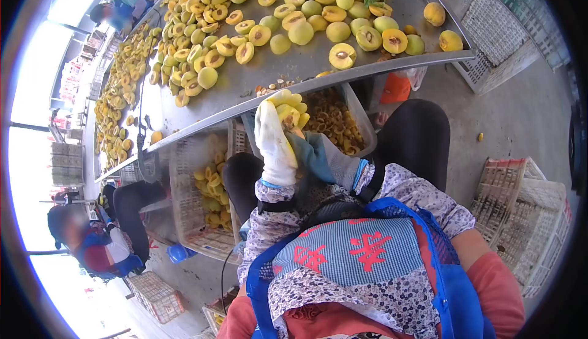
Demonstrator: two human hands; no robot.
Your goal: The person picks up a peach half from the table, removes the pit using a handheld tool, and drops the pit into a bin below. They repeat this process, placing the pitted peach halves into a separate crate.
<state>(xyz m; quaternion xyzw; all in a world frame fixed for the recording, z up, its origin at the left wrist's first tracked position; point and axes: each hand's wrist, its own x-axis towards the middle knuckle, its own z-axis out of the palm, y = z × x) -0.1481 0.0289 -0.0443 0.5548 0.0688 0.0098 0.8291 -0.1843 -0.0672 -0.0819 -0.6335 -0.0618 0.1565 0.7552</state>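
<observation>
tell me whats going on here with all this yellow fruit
A seated person in gloves holds a yellow fruit between both hands, left hand in a white glove and right hand in a blue-grey one, just below the edge of a long metal table. The table is covered with halved, pitted fruit. A clear tub of pits sits under the edge, and another person sits to the left.
</observation>
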